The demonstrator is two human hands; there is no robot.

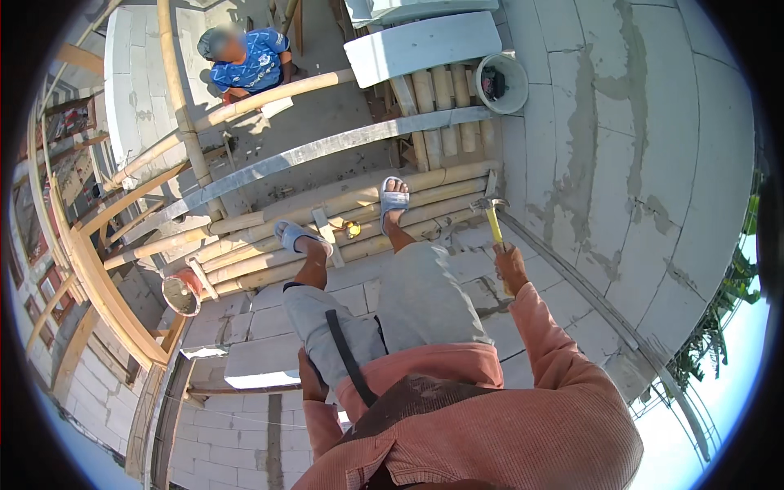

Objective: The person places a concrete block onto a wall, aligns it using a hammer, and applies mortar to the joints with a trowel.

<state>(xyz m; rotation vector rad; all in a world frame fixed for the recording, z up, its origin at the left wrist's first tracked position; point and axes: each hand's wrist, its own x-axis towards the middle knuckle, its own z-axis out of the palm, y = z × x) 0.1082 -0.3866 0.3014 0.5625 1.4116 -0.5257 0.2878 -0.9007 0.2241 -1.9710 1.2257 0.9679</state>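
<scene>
My right hand [510, 269] is wrapped round the yellow handle of a claw hammer [496, 224]. The hammer's metal head points away from me, near the end of the bamboo poles and close to the block wall. Down by my left thigh is my left hand [311, 377], partly hidden by my shorts and sleeve, so its fingers do not show clearly. Both my feet, in light sandals, stand on a platform of bamboo poles [441, 189]. Between them lies a small yellow and black object [352, 229], too small to name surely.
A pale block wall [604, 147] rises at the right. A long straight bar [310, 151] crosses ahead. Beyond it are a white block [422, 49] and a white bucket [502, 90]. A reddish bucket [181, 294] stands left. Lower down, a person in a blue shirt [255, 65] is beside bamboo rails.
</scene>
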